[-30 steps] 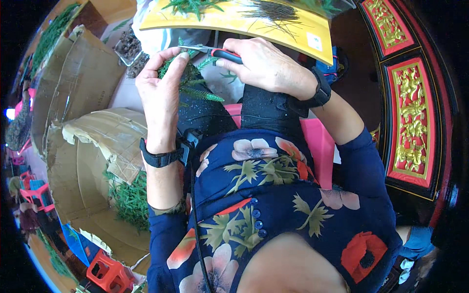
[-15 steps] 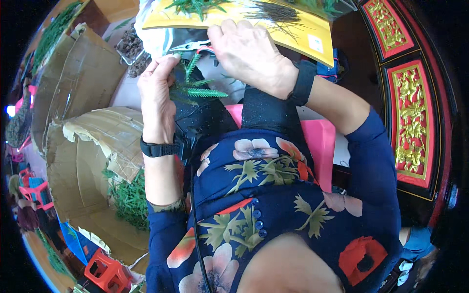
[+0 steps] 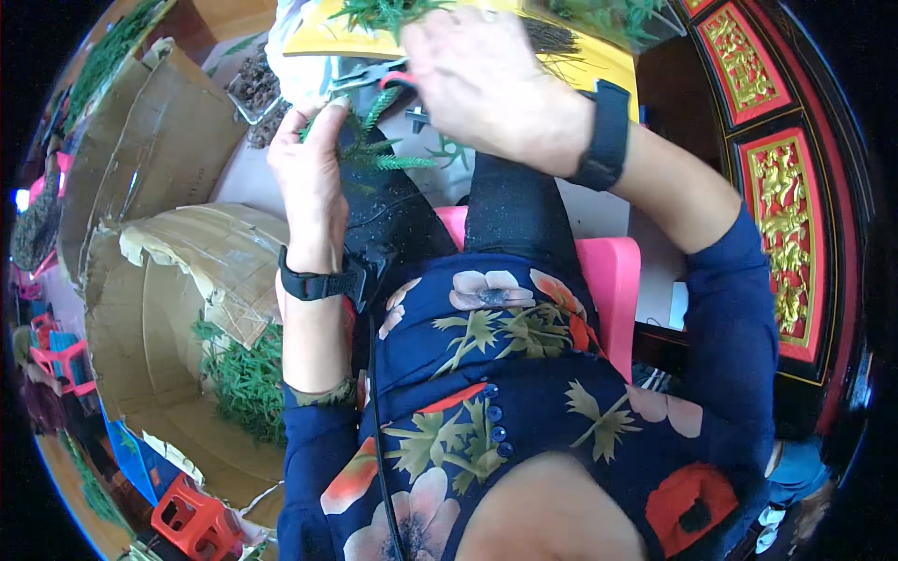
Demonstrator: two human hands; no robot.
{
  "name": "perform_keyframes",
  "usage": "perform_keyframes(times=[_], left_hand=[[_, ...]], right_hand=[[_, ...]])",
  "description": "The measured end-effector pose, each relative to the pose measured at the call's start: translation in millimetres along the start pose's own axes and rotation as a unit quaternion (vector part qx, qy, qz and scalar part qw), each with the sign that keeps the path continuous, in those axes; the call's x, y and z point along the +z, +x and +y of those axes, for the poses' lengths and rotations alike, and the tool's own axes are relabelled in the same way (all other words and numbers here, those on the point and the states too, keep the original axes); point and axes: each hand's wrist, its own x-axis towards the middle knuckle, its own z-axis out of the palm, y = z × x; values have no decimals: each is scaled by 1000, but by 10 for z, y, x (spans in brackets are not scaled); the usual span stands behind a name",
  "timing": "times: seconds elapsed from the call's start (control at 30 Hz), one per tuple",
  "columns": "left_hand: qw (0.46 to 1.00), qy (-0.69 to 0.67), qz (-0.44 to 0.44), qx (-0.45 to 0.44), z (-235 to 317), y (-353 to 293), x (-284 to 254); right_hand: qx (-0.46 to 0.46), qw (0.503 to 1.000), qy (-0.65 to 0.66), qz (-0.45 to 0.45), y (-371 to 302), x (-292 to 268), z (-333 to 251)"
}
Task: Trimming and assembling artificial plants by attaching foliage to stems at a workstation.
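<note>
My left hand (image 3: 311, 173) pinches a green artificial sprig (image 3: 400, 163) between thumb and fingertips. Its needle-like branches spread to the right over my lap. Opposite it, my right hand (image 3: 496, 93) is closed around the pliers, smeared a little by motion. Of the pliers, a red handle (image 3: 397, 79) and grey jaws (image 3: 360, 75) show, with the jaws just above the left fingertips. Whether the jaws touch the sprig's stem I cannot tell. The right fingers are partly hidden behind the back of that hand.
Ahead lies a yellow board (image 3: 603, 73) bearing green sprigs (image 3: 382, 13) and a bundle of thin dark stems (image 3: 550, 37). A clear tray (image 3: 251, 116) of brown pieces stands at its left. On my left, a torn cardboard box (image 3: 140, 346) holds more greenery (image 3: 251, 383).
My right hand has shifted with the pliers, its wrist now farther right, and the hand blurs. My left hand still pinches the sprig, whose branches have tipped slightly upward.
</note>
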Motion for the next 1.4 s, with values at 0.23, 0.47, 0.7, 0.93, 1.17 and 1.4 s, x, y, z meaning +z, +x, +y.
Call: perform_keyframes(times=[0.23, 0.47, 0.7, 0.93, 1.17, 1.4], left_hand=[[998, 2, -18, 66, 2, -82, 75], [995, 18, -41, 84, 67, -156, 116], [994, 50, -63, 80, 116, -202, 136], [995, 37, -81, 45, 97, -186, 94], [995, 39, -77, 56, 147, -192, 102], [995, 39, -81, 53, 148, -202, 99]], right_hand=[[45, 943, 240, -227, -81, -140, 229], [18, 864, 377, -332, -89, -85, 360], [-45, 876, 331, -349, -84, -167, 442], [-81, 902, 291, -310, -154, -126, 448], [-3, 895, 281, -347, -141, -273, 285], [-42, 941, 236, -239, -333, -194, 207]])
